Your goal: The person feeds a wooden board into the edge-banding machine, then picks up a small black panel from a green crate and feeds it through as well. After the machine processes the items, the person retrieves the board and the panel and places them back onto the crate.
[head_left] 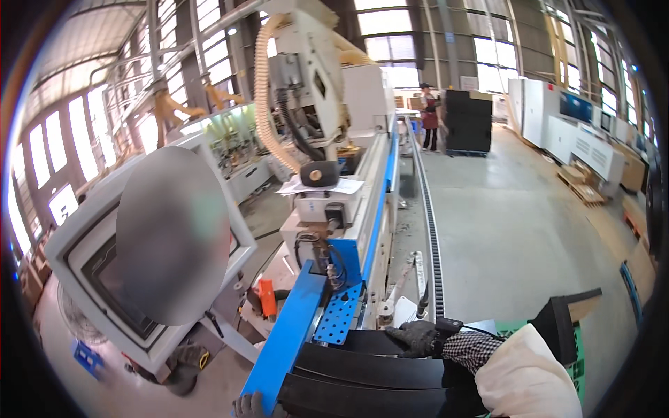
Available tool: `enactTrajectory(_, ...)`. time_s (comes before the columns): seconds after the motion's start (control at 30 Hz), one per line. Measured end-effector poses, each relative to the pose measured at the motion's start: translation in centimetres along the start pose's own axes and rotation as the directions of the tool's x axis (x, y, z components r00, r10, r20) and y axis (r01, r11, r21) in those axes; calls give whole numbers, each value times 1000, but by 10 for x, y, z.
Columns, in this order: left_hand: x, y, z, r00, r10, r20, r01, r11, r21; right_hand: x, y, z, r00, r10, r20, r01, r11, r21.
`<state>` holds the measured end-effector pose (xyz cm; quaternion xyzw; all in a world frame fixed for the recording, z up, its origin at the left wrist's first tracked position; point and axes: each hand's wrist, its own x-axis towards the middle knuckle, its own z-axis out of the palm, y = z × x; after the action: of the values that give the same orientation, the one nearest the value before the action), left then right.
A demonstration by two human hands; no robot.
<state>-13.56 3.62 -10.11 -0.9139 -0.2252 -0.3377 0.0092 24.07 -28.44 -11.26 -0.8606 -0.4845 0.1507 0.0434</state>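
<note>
Head view: the right hand (in a dark glove) lies flat, fingers spread, on the far edge of the black panels stacked beside the blue rail. The left hand curls around the stack's near corner, grip partly hidden.
</note>
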Motion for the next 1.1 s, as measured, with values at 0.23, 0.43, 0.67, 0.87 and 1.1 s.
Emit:
enactTrajectory(0.23, -3, -1, 4, 998, -33, 60, 33, 999, 0, 2, 10, 9, 1000, -10, -21, 10, 1000, -7)
enactTrajectory(0.43, -7, -4, 5, 993, -81, 88, 78, 997, 29, 6, 12, 14, 996, -60, -63, 60, 998, -11)
enactTrajectory(0.67, -6, -7, 7, 989, -83, 122, 80, 996, 25, 7, 10, 8, 999, -40, -33, 40, 999, 0)
enactTrajectory(0.87, -6, -4, 4, 973, -141, 183, 131, 989, 68, 8, 15, 15, 994, -57, -94, 60, 998, 22)
enactTrajectory(1.1, -15, -9, 7, 970, -152, 189, 139, 987, 82, 3, 9, 12, 997, -44, -64, 45, 999, 13)
